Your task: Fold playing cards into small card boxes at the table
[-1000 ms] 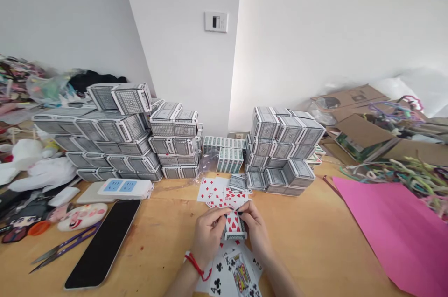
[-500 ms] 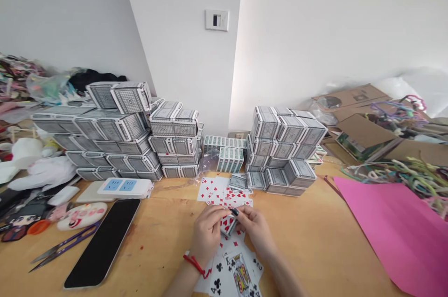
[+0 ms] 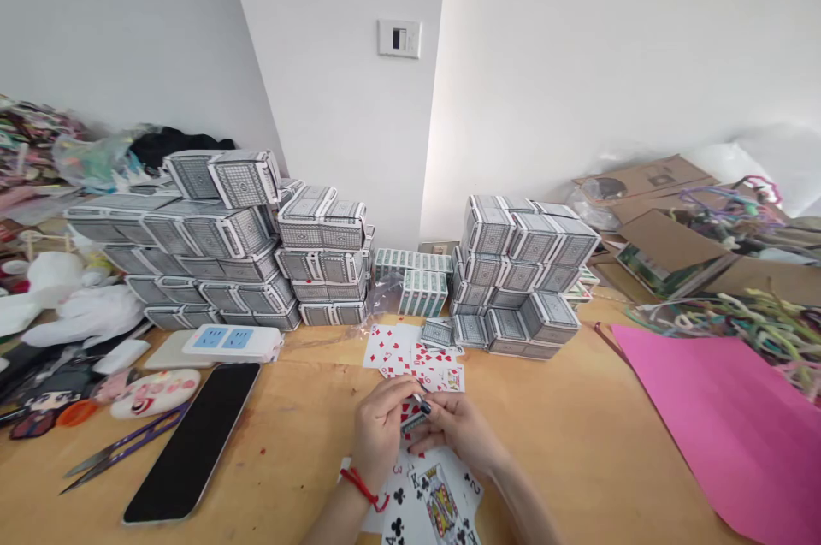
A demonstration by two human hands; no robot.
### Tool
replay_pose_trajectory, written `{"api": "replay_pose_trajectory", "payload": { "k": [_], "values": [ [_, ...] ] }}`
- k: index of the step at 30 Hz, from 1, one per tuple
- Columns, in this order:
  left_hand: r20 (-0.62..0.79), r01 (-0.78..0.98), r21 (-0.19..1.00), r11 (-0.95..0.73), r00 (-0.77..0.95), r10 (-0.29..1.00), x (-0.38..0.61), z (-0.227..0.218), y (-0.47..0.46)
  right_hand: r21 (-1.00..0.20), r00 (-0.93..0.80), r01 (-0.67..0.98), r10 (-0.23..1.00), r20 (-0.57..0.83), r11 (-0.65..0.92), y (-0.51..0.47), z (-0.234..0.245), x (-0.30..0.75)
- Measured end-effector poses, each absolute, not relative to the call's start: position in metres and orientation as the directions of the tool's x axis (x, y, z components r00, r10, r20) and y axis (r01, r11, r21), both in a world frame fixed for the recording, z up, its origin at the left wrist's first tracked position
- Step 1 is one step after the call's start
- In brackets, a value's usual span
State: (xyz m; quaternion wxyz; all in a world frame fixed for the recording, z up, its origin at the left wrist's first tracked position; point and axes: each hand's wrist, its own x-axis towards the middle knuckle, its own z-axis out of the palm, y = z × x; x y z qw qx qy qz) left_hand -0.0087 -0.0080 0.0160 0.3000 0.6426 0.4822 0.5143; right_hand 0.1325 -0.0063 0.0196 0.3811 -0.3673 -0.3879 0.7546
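My left hand (image 3: 383,421) and my right hand (image 3: 458,425) meet at the middle front of the table, fingers closed round a folded playing card (image 3: 412,417) with red hearts and a grey patterned back. The fingers cover much of it. A red cord is tied round my left wrist. Beneath my forearms lie loose playing cards, among them a king of clubs (image 3: 441,500). Face-up red-suit cards (image 3: 392,348) spread just beyond my hands, with a small grey-backed folded piece (image 3: 439,333) at their far edge.
Stacks of grey card-covered blocks stand at left (image 3: 237,233) and right (image 3: 535,250). Between them are green-white card packs (image 3: 423,293). On the left lie a phone (image 3: 192,442), scissors (image 3: 121,451) and a white power strip (image 3: 232,341); on the right, a pink sheet (image 3: 724,425) and cardboard boxes (image 3: 673,241).
My right hand has turned and its fingers have curled in below the folded card. The card sits tilted differently, with less of its face showing. The camera view has shifted slightly.
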Motion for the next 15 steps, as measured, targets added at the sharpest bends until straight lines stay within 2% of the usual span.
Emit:
{"api": "replay_pose_trajectory", "payload": {
  "k": [6, 10, 15],
  "values": [
    [0.335, 0.254, 0.912, -0.322, -0.012, 0.942, -0.009, 0.008, -0.004, -0.91, -0.318, -0.238, 0.912, -0.258, -0.34, -0.007, 0.017, 0.128],
    [0.258, 0.227, 0.942, -0.249, -0.012, 0.966, -0.008, 0.014, -0.003, -0.937, -0.236, -0.174, 0.937, -0.258, -0.302, -0.006, 0.016, 0.124],
    [0.112, 0.035, 0.993, -0.115, 0.058, 0.992, -0.007, 0.028, -0.006, -0.956, -0.216, -0.146, 0.951, -0.22, -0.254, -0.008, 0.016, 0.12]
  ]
}}
